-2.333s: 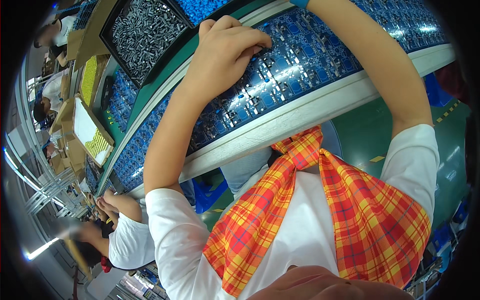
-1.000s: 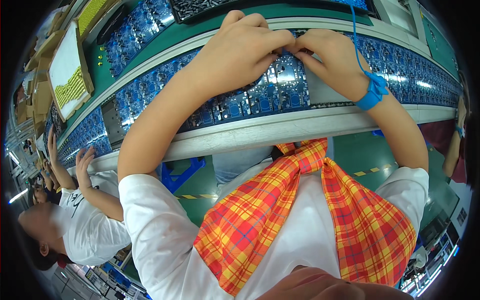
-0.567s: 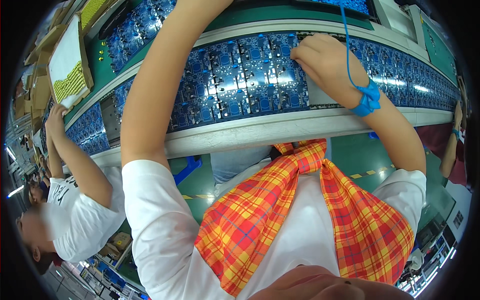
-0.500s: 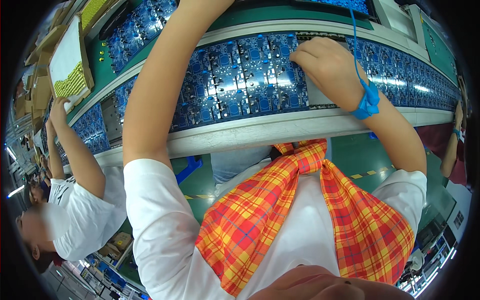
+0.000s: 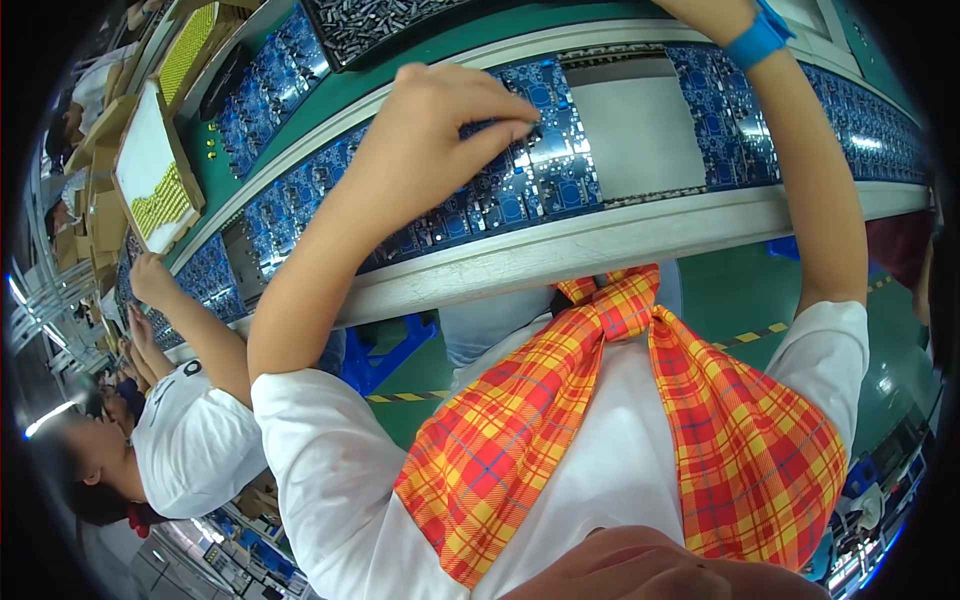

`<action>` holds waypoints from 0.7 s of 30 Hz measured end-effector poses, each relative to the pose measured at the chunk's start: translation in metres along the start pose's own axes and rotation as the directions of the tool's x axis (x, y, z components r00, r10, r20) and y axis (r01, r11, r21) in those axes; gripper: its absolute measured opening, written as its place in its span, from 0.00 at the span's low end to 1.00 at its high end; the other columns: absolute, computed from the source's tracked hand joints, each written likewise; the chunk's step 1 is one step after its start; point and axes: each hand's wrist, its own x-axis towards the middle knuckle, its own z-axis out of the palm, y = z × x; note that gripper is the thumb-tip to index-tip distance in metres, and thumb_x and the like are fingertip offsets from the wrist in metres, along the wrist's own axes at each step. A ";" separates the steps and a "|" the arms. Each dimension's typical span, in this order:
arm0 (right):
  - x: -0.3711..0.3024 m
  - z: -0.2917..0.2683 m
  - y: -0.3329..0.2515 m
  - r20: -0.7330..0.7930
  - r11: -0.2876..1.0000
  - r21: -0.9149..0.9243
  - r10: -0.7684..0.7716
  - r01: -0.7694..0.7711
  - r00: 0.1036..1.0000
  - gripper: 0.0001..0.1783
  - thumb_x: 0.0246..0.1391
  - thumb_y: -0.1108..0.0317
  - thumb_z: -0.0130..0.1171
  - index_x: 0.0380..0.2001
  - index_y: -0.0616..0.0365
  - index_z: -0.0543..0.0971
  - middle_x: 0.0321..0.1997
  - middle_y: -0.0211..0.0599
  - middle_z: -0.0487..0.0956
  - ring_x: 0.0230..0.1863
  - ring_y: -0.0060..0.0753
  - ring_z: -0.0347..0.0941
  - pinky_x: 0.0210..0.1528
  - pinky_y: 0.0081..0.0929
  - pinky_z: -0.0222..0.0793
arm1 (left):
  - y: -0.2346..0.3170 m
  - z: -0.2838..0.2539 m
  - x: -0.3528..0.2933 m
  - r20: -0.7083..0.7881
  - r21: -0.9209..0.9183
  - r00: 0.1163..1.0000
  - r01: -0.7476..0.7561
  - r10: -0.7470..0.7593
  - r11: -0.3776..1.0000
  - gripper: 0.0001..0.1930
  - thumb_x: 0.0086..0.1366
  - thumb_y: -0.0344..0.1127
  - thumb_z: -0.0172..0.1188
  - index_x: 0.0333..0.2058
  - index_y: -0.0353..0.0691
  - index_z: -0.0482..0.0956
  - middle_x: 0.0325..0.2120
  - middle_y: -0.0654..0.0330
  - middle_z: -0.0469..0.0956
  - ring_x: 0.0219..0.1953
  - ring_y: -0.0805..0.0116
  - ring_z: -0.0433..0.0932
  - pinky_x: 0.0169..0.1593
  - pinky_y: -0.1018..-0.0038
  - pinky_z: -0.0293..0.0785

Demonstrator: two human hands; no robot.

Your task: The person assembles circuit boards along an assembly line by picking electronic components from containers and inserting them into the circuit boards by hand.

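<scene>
My left hand (image 5: pixel 440 135) is over the row of blue circuit boards (image 5: pixel 545 185), its thumb and forefinger pinched together close to the board surface. A tiny dark bit shows at the fingertips, too small to name. The boards lie side by side on a conveyor line, dotted with small silver and blue parts. Up at the top edge, past the line, is my right hand (image 5: pixel 715 15); its fingers are cut off by the picture. A blue wrist strap (image 5: pixel 758 38) is around that wrist.
A black tray (image 5: pixel 335 50) of small dark and silver parts stands beyond the line. Left of it lie more blue boards (image 5: pixel 270 95) and a box with yellow parts (image 5: pixel 160 205). A pale gap (image 5: pixel 640 135) parts the boards. A co-worker (image 5: pixel 205 430) works at left.
My left hand has come back from beyond the top edge and down to the boards, fingers pinched. My right hand has left the boards and moved up to the top edge.
</scene>
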 end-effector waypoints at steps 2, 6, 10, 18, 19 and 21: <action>0.006 0.006 0.012 -0.004 0.997 0.083 0.007 -0.007 1.000 0.15 0.57 0.63 0.66 0.39 0.66 0.85 0.32 0.42 0.85 0.33 0.34 0.81 0.39 0.32 0.76 | 0.006 0.003 -0.005 0.031 -0.136 0.997 0.080 -0.076 0.988 0.06 0.61 0.30 0.67 0.37 0.38 0.88 0.35 0.55 0.87 0.37 0.56 0.85 0.44 0.66 0.79; 0.008 0.016 0.027 -0.034 0.959 0.282 0.001 0.009 0.999 0.15 0.58 0.62 0.66 0.38 0.66 0.85 0.31 0.42 0.85 0.33 0.32 0.80 0.39 0.30 0.75 | 0.011 0.005 -0.013 0.075 -0.206 0.976 0.216 -0.205 0.954 0.06 0.62 0.29 0.66 0.37 0.38 0.88 0.34 0.54 0.87 0.36 0.54 0.85 0.43 0.65 0.79; 0.005 0.014 0.023 -0.104 0.937 0.349 0.037 0.002 0.994 0.14 0.59 0.64 0.65 0.36 0.66 0.84 0.29 0.39 0.83 0.32 0.29 0.78 0.39 0.28 0.74 | 0.016 0.009 -0.013 0.075 -0.141 0.972 0.231 -0.222 0.963 0.06 0.61 0.28 0.66 0.37 0.39 0.88 0.35 0.57 0.86 0.37 0.56 0.83 0.45 0.64 0.75; 0.006 0.014 0.026 -0.164 0.857 0.515 0.093 0.005 0.982 0.11 0.59 0.67 0.63 0.34 0.65 0.84 0.29 0.34 0.81 0.31 0.23 0.74 0.37 0.24 0.72 | 0.019 0.023 -0.014 0.058 0.282 0.998 -0.049 0.034 0.958 0.07 0.58 0.30 0.67 0.36 0.47 0.86 0.35 0.68 0.79 0.44 0.66 0.74 0.51 0.63 0.60; 0.006 0.015 0.028 -0.170 0.840 0.541 0.067 0.036 0.983 0.10 0.59 0.67 0.63 0.34 0.65 0.84 0.29 0.34 0.82 0.31 0.22 0.74 0.37 0.24 0.72 | 0.019 0.024 -0.014 0.053 0.302 0.997 -0.065 0.051 0.951 0.07 0.58 0.30 0.67 0.36 0.48 0.86 0.35 0.69 0.78 0.45 0.67 0.73 0.51 0.62 0.58; 0.005 0.015 0.031 -0.174 0.821 0.567 0.043 0.064 0.984 0.10 0.58 0.68 0.63 0.34 0.65 0.84 0.29 0.33 0.82 0.31 0.22 0.74 0.37 0.23 0.71 | 0.019 0.025 -0.013 0.057 0.296 0.997 -0.066 0.051 0.953 0.06 0.58 0.30 0.67 0.35 0.48 0.86 0.35 0.69 0.78 0.45 0.67 0.73 0.51 0.62 0.58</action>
